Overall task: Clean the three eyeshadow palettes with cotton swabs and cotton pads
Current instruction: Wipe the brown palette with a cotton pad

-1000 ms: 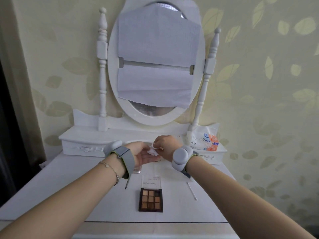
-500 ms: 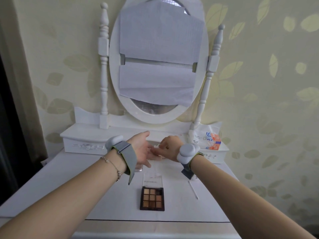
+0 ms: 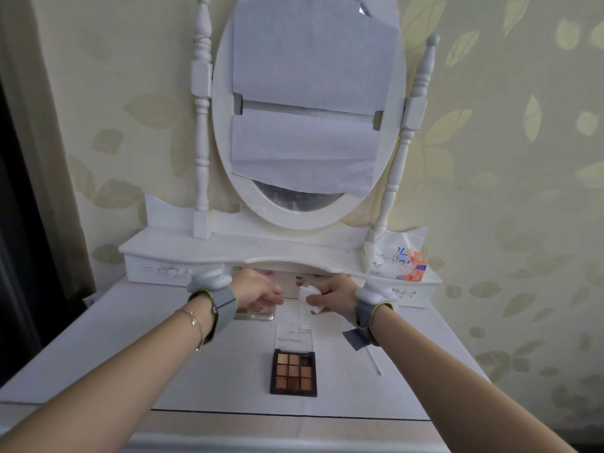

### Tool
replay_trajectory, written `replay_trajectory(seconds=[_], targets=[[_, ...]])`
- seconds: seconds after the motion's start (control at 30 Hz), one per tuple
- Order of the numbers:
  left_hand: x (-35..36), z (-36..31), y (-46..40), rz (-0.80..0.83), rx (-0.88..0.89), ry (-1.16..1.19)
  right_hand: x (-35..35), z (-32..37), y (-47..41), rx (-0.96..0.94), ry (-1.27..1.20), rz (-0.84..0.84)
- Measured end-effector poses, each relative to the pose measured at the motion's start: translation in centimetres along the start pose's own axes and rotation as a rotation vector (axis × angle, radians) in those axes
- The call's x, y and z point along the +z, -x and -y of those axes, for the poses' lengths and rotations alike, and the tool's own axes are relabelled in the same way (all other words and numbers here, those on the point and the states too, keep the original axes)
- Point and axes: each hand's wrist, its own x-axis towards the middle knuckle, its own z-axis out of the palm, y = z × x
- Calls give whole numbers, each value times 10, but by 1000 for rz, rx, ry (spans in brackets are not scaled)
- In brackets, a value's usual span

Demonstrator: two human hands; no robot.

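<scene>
An open eyeshadow palette (image 3: 293, 372) with brown and tan pans lies at the front middle of the dressing table, its clear lid (image 3: 294, 335) folded back flat. My right hand (image 3: 336, 297) pinches a white cotton pad (image 3: 313, 299) just under the shelf's edge. My left hand (image 3: 256, 291) hovers a short way left of the pad with fingers loosely bent and nothing in them. Below it sits a clear-cased item (image 3: 261, 314), partly hidden by the wrist. A cotton swab (image 3: 374, 361) lies on the table right of the palette.
A white packet with blue and orange print (image 3: 395, 260) stands on the right end of the raised shelf (image 3: 183, 248). An oval mirror covered with paper (image 3: 309, 119) rises behind. A printed item (image 3: 304, 281) shows in the recess under the shelf.
My hands have drawn apart and moved lower towards the table. The cotton pad, hidden between them half a second ago, now shows in my right hand's fingers.
</scene>
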Motion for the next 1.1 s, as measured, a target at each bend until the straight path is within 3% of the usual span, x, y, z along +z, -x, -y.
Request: replay_trajectory(seconds=[0.1, 0.27, 0.37, 0.53, 1.1], targets=[[-2, 30, -4, -5, 94, -238, 8, -11, -8, 56, 7, 18], [8, 57, -10, 17, 209, -438, 21, -29, -25, 118, 279, 12], [13, 65, -12, 52, 259, -575, 23, -33, -25, 66, 535, 105], [17, 74, -14, 86, 255, -553, 28, -25, -16, 41, 811, 145], [18, 79, -30, 131, 291, -558, 58, -35, -31, -4, 840, 149]])
